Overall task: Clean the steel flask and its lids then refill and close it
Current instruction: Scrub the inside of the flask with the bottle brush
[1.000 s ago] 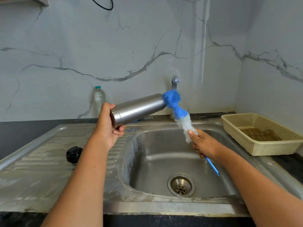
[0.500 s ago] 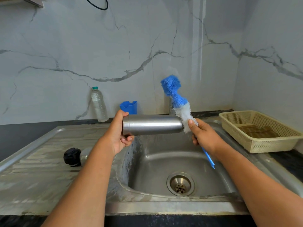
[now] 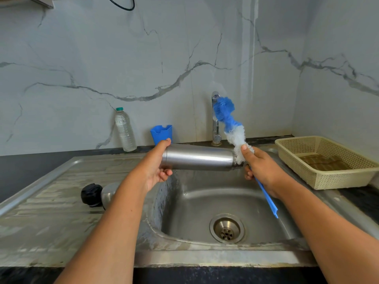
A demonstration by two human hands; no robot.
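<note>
Over the steel sink [image 3: 205, 257], both hands work above the basin. Sink and drainboard fill the lower frame; marble wall [image 3: 102, 58] behind, cream basket [image 3: 332, 177] on the counter at right.

Steel flask [image 3: 198, 157] is held level across the basin, base left, open neck right. A second ago it tilted mouth-up with the brush head at the mouth; half a second ago it was already level, so little change since then.

Left hand [image 3: 155, 167] is wrapped round the flask base, thumb on top, fingers curled beneath.

Right hand [image 3: 261, 168] is closed on the bottle brush [image 3: 233, 130], thumb pressed into the white bristles just beside the flask neck. Blue head points up beside the tap [image 3: 215, 119], fully outside the flask, about as it was half a second ago. Blue handle sticks out below the hand toward the drain [image 3: 226, 228].

Clear plastic bottle [image 3: 124, 130] and blue holder [image 3: 161, 133] stand against the wall, both visible now; a second ago the holder was hidden behind the flask.

Black lid [image 3: 91, 194] and steel cap [image 3: 108, 193] sit on the drainboard, touching, left of the left forearm.
</note>
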